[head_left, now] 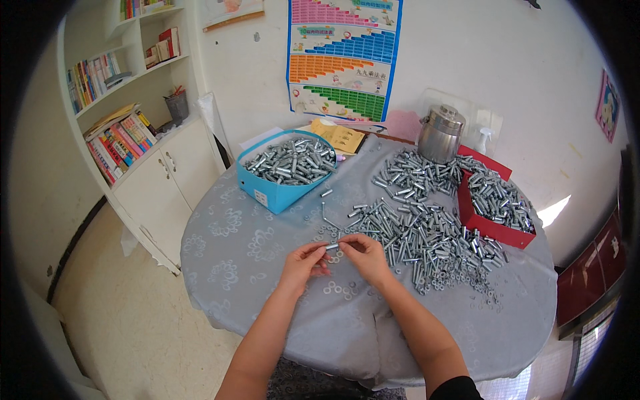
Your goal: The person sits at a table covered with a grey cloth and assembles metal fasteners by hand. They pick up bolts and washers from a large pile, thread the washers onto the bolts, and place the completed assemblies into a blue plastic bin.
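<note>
Between my hands is a short silver sleeve anchor (pixel 333 247), held level just above the table. My left hand (pixel 306 264) pinches its left end, and my right hand (pixel 364 257) has its thumb and fingertips closed at the right end. Fingers cover parts of it. Loose flat washers (pixel 341 289) lie on the cloth just below my hands. Beyond my right hand spreads a heap of silver bolts and metal sleeves (pixel 427 233), with nuts and washers (pixel 460 279) along its near edge. A few single bolts (pixel 327 193) lie apart, ahead of my hands.
A blue box (pixel 267 195) full of assembled anchors stands at the far left of the grey-clothed table (pixel 223 267). A red box (pixel 497 230) of metal sleeves is at the right. Behind the heaps stand a steel canister (pixel 441 133) and a spray bottle (pixel 483 140).
</note>
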A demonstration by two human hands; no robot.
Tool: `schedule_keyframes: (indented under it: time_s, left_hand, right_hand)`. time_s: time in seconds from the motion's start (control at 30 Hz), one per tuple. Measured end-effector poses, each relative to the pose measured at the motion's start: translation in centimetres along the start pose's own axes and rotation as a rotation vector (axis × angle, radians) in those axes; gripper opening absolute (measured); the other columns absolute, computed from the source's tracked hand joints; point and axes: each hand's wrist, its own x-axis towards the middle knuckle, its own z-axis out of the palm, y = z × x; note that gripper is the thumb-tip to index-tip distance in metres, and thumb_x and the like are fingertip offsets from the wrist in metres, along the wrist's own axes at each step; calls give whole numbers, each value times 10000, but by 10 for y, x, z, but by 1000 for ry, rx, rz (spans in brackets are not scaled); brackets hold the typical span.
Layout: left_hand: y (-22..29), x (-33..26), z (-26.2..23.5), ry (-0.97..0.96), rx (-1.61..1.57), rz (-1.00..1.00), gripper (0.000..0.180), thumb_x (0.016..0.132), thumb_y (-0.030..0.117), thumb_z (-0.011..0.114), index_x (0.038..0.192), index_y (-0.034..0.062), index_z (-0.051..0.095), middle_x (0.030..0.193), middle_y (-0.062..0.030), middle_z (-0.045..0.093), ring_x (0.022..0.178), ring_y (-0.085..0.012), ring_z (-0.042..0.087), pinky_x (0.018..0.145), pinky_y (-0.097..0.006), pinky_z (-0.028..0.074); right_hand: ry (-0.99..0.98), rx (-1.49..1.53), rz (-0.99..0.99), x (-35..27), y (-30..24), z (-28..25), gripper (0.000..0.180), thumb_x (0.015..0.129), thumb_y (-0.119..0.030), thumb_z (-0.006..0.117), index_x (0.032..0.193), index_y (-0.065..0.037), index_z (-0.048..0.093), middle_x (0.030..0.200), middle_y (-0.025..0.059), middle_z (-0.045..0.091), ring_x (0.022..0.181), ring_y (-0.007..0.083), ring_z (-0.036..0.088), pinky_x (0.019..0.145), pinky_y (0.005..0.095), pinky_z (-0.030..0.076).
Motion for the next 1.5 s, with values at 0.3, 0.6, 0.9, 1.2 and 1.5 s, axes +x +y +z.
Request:
schedule_keyframes:
  time_s: [0.3,0.6,0.9,1.2,1.5]
  left_hand:
    - [1,7,-18,197,-322,134,211,833,117,578,991,-22,563,833,-100,596,659,-126,556,616,-292,530]
    - [-3,11,-24,181,-412,98,194,829,115,583,973,-13,563,835,-104,604,646,-129,562,600,-292,530]
    - [-4,10,-20,198,-437,50,192,832,107,575,967,-27,555,824,-105,602,644,-126,561,600,-295,532]
    - [-7,11,-20,135,-390,5,232,825,111,584,976,-61,548,799,-105,598,629,-130,565,595,-295,533]
    - [-8,11,-22,67,-411,-60,210,821,154,599,929,-22,559,767,-65,588,637,-116,560,595,-263,525]
  right_hand:
    - [-68,-522,-58,-7,-8,3,175,787,-102,607,949,-36,617,876,44,604,796,115,567,706,255,443]
    - [-122,-971,-363,21,7,23,156,686,-157,639,803,-53,644,791,105,598,769,287,568,704,381,440]
    - [-38,-554,15,27,3,27,150,697,-127,673,797,-20,639,759,81,628,720,172,586,645,278,451]
    - [-69,4,206,36,-12,17,179,784,-146,643,910,-20,620,811,9,610,733,67,530,642,195,395]
    - [-30,3,329,36,-12,17,235,808,-241,614,931,-41,624,805,-10,602,717,58,515,616,204,378]
